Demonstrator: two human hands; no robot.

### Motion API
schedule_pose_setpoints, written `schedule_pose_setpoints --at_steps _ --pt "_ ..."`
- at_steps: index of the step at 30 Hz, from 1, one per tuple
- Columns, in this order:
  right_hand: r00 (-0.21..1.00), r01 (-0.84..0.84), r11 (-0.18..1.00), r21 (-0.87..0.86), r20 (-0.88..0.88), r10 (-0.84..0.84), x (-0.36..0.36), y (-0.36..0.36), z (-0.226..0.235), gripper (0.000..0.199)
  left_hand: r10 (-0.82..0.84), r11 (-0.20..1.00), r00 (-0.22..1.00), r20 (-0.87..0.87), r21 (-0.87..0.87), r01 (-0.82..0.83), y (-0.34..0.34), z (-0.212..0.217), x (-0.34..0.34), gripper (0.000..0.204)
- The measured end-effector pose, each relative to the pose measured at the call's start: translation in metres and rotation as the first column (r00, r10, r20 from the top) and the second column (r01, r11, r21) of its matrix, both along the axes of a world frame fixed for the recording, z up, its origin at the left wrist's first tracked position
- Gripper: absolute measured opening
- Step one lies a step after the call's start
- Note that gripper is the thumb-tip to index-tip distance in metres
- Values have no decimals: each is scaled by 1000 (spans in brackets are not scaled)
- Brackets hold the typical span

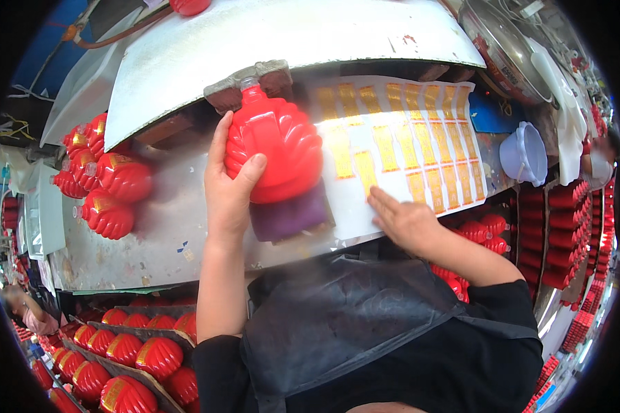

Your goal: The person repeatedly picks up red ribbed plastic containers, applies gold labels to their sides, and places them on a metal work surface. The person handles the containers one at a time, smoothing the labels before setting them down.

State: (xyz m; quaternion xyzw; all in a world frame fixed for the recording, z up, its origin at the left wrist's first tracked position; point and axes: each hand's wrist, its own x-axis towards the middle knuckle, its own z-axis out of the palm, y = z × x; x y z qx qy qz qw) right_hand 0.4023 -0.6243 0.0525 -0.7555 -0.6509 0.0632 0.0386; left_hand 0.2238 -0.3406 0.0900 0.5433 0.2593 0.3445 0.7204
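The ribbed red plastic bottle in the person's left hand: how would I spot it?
Find the long grey worktable, then the white sheet of gold labels on its right half. Just left of that sheet, the bare left hand holds the ribbed red plastic bottle. Unlike the gold-labelled red bottles clustered at the table's left, its visible side shows no gold label.
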Motion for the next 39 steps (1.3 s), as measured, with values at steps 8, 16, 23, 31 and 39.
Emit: schedule_pose_setpoints --at_steps 8,16,23,31,39 --pt "977 -176 983 52 133 168 -10 -31 -13 54 56 998 998 -7 38 -56 -6 -2 -4 95" --pt "742 261 947 -186 -589 -320 11 -13 38 12 11 998 997 -77 59 -6 -6 -1 -7 92" --pt "317 388 920 -48 -931 -183 29 116 144 21 10 998 996 -85 57 -5 -3 -1 -8 87" --pt "896 -441 823 359 122 427 -23 175 148 33 -7 1000 998 -68 8 8 16 11 -6 78" --pt "853 -496 800 338 365 374 -46 156 111 35 86 933 942 -325 357 38 32 23 18 59"
